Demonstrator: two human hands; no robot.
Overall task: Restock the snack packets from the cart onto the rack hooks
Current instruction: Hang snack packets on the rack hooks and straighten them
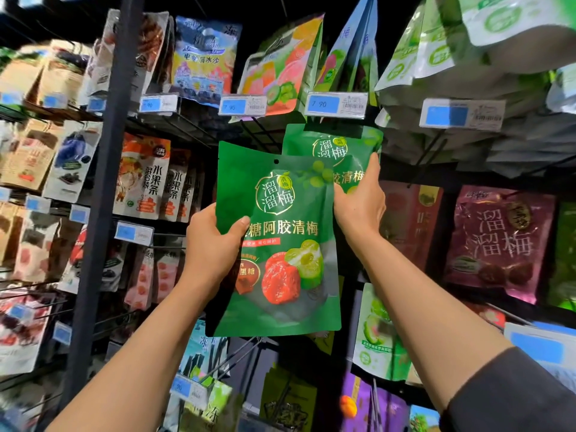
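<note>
Two hands (215,244) hold two green packets (280,232), one each.

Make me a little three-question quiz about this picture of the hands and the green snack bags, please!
1. True or false: the left hand holds the front green packet by its left edge.
2. What does the right hand grip? A) a blue price tag B) the second green packet behind the front one C) a purple packet
3. Fill in: the small hang hole sits near the ____ of the front green packet.

Key: 1 true. 2 B. 3 top.
</note>
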